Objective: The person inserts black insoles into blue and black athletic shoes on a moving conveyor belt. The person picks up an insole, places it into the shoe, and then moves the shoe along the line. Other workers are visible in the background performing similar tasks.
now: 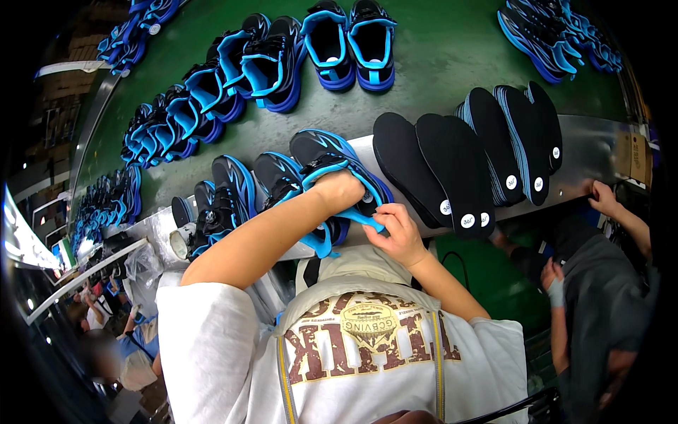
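A black sneaker with bright blue trim (332,159) lies at the near edge of the green belt (438,63). My left hand (339,189) is pushed into its opening, fingers hidden inside. My right hand (397,233) grips the shoe's blue heel collar just below. Two more black and blue sneakers (272,182) (229,191) lie to the left of it, touching.
Black insoles (452,169) with round white stickers are fanned out on the right along the metal ledge (593,152). Rows of blue sneakers (282,63) fill the belt farther away. Another person in grey (600,297) stands at my right, a hand on the ledge.
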The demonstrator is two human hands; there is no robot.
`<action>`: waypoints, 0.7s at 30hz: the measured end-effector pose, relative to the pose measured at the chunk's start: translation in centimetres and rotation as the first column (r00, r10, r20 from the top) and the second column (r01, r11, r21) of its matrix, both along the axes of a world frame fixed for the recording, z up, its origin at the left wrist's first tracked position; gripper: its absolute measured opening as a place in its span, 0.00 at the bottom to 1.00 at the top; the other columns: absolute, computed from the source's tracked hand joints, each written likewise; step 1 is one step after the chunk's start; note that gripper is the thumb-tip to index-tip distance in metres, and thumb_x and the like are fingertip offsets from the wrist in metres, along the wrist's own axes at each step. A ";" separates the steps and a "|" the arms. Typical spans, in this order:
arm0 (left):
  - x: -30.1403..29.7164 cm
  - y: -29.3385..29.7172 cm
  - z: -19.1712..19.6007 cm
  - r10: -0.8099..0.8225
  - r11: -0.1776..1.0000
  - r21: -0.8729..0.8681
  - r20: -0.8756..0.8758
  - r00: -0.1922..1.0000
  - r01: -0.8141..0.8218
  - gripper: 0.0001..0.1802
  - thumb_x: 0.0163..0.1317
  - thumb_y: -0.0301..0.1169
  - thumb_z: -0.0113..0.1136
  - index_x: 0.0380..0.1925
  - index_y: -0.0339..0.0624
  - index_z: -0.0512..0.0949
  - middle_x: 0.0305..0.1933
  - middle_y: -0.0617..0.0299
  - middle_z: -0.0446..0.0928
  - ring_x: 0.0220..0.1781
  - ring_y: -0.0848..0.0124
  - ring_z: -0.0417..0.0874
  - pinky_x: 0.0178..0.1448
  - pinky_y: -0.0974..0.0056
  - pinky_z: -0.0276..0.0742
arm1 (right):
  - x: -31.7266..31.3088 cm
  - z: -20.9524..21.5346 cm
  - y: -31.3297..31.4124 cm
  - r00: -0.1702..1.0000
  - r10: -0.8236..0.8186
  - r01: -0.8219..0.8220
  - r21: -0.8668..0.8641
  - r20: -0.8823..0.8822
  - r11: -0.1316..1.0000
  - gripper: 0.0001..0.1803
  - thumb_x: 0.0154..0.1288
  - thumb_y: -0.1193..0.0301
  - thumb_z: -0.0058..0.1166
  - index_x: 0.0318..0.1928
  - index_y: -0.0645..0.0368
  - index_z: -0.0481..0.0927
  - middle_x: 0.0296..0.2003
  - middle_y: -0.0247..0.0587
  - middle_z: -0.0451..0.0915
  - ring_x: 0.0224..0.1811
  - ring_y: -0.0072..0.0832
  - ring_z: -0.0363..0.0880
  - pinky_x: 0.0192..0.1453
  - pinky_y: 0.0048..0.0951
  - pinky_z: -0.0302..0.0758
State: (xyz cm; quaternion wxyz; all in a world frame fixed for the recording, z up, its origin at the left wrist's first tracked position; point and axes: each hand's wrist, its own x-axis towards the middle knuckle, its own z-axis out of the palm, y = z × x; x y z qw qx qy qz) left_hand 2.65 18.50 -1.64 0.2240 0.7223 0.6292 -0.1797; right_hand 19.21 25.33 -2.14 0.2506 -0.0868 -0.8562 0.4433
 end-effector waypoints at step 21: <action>2.3 2.6 -3.2 0.394 0.839 -0.536 0.474 0.787 -0.098 0.11 0.47 0.32 0.49 0.28 0.41 0.78 0.33 0.52 0.77 0.36 0.59 0.76 0.40 0.60 0.69 | 0.4 -0.2 0.0 0.997 0.015 -0.012 -0.036 0.074 0.999 0.13 0.40 0.76 0.61 0.26 0.62 0.70 0.32 0.42 0.67 0.29 0.33 0.69 0.28 0.26 0.69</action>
